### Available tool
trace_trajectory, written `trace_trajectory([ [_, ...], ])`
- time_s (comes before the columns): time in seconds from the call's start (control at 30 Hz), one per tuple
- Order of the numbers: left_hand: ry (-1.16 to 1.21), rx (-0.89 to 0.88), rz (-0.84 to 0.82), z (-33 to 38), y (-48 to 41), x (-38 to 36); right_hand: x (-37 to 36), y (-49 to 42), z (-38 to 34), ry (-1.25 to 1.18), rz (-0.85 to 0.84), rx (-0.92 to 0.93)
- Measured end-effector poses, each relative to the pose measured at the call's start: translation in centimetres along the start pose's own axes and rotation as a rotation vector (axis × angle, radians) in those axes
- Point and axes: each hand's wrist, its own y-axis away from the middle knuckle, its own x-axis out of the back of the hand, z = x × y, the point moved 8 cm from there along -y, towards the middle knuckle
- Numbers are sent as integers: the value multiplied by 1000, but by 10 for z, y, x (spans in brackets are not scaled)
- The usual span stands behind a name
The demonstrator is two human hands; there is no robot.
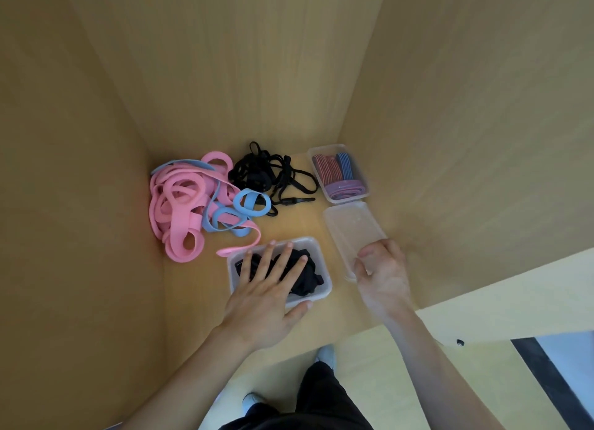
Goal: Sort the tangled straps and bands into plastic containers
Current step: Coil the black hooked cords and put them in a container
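Note:
My left hand (270,288) lies flat, fingers spread, on black straps (310,273) packed in a clear plastic container (323,293), thumb on its near rim. My right hand (381,270) grips the near end of an empty clear container (350,227) to the right. A third container (334,198) at the back right holds folded red, blue and purple bands. On the shelf lie a tangle of pink bands (180,204) with light blue bands (247,203) at the left, and loose black straps (270,175) behind.
All of this sits inside a wooden cabinet compartment with a left wall (80,172), back wall (241,59) and right wall (466,124) close around. The shelf's front edge (353,330) is near my wrists. My legs and shoes show below.

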Motion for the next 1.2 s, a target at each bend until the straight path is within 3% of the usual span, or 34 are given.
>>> trace_trajectory([
  [0.33,116,-9,29,4,-5,10,66,19,-38,-71,342,290],
  [0.5,284,-2,140,2,3,24,67,18,-65,-153,308,405],
  [0.6,614,16,473,-6,17,58,63,16,-78,-195,263,433],
  [0.67,830,153,714,-26,33,73,57,13,-84,-243,175,434],
  [0.73,934,240,829,-40,44,83,50,11,-88,-312,54,437],
  [0.9,826,180,902,-45,59,107,38,10,-100,-425,-174,419],
  [1.0,819,213,942,-46,73,111,43,8,-110,-477,-130,435],
  [1.2,1005,405,833,-59,84,84,49,2,-124,-518,32,397],
])
